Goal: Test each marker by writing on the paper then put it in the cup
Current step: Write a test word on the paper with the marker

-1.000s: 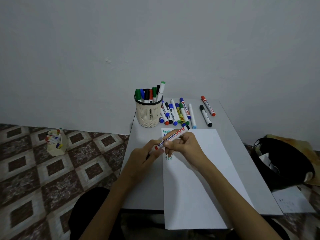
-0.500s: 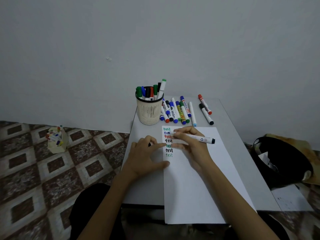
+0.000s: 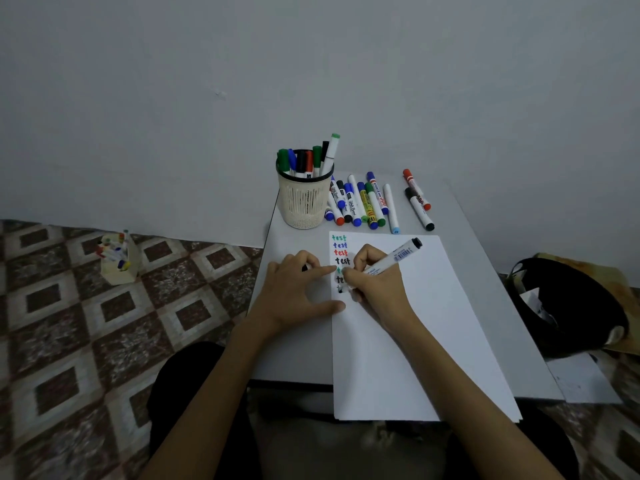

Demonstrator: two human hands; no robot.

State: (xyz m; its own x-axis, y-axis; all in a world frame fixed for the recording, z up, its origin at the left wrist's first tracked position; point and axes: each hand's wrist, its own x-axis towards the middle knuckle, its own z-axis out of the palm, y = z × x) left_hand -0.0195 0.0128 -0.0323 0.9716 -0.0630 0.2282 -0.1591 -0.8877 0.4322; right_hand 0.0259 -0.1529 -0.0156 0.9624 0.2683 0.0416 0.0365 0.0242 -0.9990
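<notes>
2 bare forearms enter from the bottom edge and converge toward the centre. Left hand point(image 3: 298, 296): palm down, thumb stretched to the right with its tip on the left edge of the paper point(image 3: 433, 323), index finger straight and pointing to the same edge, other fingers bent with knuckles raised. A small black piece point(image 3: 304, 268) shows under them; whether it is gripped cannot be told. Right hand point(image 3: 377, 289): just beside the left index tip, fingers curled round a white marker point(image 3: 398, 256) in a writing grip, barrel slanting up and right, writing end down at the paper
</notes>
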